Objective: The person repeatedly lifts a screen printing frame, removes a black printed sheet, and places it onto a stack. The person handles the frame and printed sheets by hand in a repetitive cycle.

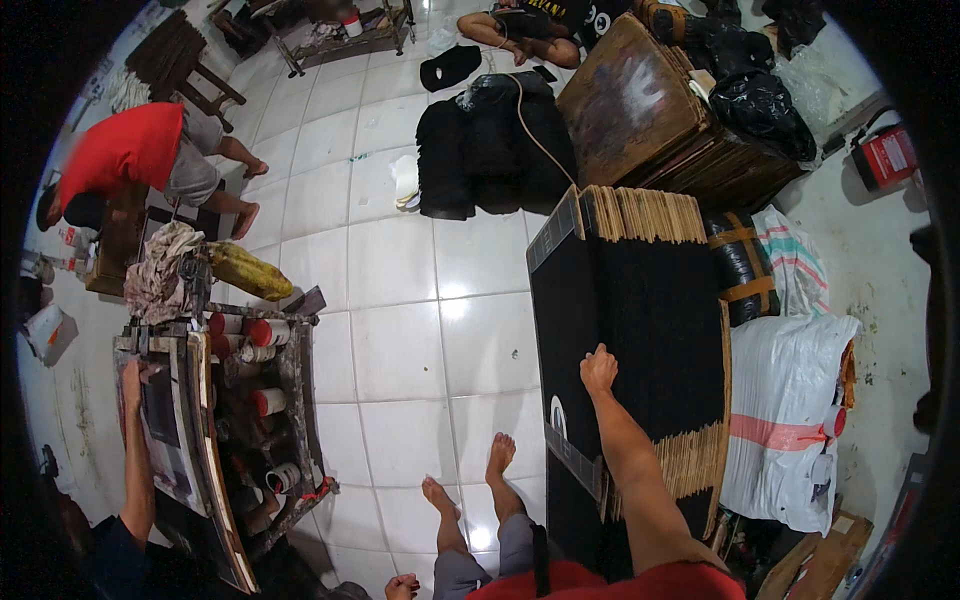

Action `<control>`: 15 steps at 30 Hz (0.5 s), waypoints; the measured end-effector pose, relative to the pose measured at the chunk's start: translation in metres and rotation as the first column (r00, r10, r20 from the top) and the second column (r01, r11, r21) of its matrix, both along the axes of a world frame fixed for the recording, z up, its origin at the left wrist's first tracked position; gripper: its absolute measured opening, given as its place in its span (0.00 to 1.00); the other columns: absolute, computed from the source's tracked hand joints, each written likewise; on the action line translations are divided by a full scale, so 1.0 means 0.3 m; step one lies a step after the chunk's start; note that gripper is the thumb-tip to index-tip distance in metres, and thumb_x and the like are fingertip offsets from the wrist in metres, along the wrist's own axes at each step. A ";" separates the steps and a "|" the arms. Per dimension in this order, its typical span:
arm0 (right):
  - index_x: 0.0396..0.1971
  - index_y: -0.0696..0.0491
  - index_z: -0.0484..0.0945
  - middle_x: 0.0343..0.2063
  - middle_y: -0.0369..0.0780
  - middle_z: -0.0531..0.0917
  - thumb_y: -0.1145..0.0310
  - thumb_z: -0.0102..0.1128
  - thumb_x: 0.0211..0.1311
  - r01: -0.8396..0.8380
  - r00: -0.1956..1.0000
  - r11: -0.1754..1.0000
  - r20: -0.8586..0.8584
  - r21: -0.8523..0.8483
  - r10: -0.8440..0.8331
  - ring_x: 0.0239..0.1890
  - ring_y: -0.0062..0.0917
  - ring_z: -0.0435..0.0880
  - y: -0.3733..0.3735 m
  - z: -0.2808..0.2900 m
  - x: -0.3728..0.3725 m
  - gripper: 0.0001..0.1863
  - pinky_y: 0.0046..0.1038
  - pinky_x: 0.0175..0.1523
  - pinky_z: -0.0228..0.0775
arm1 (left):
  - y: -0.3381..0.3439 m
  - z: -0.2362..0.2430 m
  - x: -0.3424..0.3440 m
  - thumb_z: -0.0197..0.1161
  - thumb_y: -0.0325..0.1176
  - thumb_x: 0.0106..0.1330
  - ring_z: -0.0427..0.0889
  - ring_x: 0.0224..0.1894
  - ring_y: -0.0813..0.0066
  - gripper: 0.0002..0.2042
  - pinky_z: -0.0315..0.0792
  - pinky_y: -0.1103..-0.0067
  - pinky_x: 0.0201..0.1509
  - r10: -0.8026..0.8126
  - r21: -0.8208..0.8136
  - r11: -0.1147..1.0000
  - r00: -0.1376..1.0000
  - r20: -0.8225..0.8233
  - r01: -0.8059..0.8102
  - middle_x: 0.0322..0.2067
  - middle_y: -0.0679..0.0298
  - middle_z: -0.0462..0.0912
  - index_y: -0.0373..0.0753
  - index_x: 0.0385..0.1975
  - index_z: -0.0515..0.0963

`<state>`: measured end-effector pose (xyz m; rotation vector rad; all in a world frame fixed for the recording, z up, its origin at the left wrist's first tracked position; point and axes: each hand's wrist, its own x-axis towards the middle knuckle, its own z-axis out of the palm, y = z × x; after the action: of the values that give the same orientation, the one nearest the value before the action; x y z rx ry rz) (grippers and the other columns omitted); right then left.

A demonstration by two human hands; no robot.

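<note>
A long stack of boards covered with black cloth point(660, 330) stands to my right, the brown board edges showing at both ends. My right hand point(600, 370) reaches over it with curled fingers, at the left edge of the upper black cloth, and appears to pinch that edge. Flat black cloth with grey printed bands point(580, 470) and a small white patch lies along the stack's left side. Low at the bottom edge, my left hand point(403, 587) hangs beside my leg, its fingers curled and nothing visible in them.
On the left, a co-worker's hand point(135, 380) rests at a printing frame point(175, 430) beside a rack of paint cans point(268, 400). A person in red point(125, 155) bends farther back. Black cloth piles point(490, 150), stacked boards point(630, 95) and a white sack point(785, 420) stand around.
</note>
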<state>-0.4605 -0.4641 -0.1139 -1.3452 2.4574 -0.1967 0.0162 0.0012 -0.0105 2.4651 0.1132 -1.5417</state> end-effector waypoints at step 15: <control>0.48 0.60 0.66 0.45 0.51 0.74 0.67 0.57 0.55 -0.004 1.000 0.960 -0.013 -0.279 0.000 0.48 0.44 0.73 0.041 0.105 0.013 0.22 0.38 0.51 0.66 | 0.000 -0.024 0.065 0.66 0.38 0.54 0.80 0.29 0.69 0.13 0.72 0.75 0.30 -0.035 -0.080 0.996 0.996 -0.081 0.028 0.27 0.60 0.80 0.38 0.35 0.74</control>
<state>-0.4565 -0.4519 -0.0824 -1.4619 2.5095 -0.5548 0.0358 0.0013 -0.0176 2.3546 0.0268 -1.6288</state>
